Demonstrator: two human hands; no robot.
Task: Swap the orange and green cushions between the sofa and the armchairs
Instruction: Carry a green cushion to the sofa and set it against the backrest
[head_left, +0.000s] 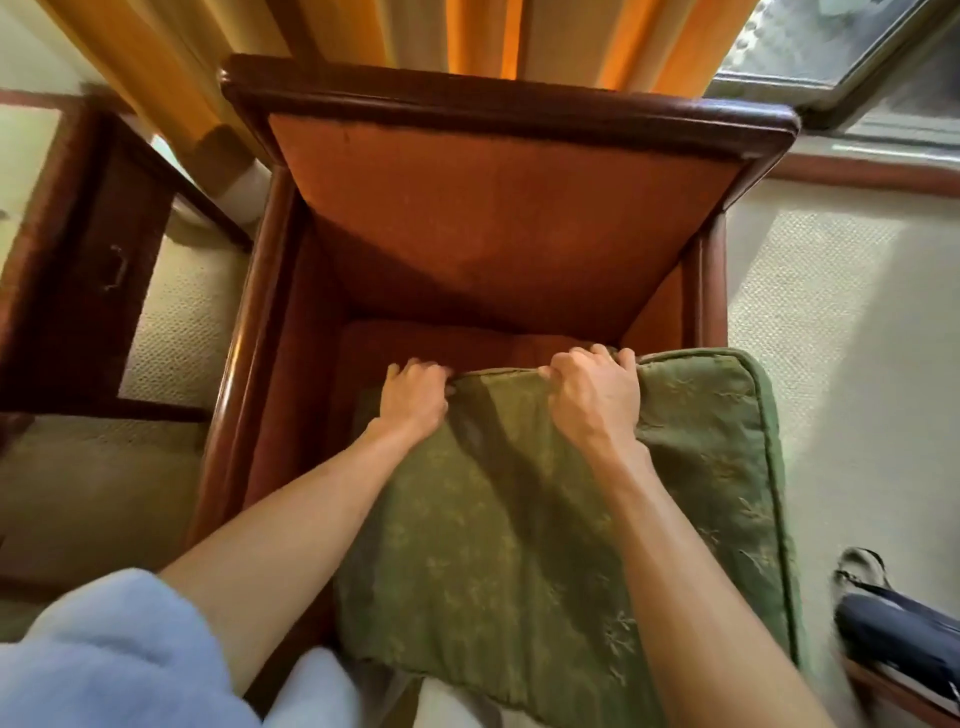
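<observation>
Both hands — left (414, 397), right (597, 395) — clench the green cushion's (545, 519) far edge; push evenly, squaring it inside the armchair (493, 234).

Pale cream textured carpet (831, 322) underfoot, lit in a bright patch at right. Long orange-yellow pleated curtains (467, 36) hanging at the top, glowing where daylight comes through. Grey-framed glass window (841, 47) at upper right. Dark brown wooden side cabinet (78, 270) at left (small metal drawer handle (113, 267) on its front). Dark wooden skirting board (857, 176) along the right wall.
</observation>
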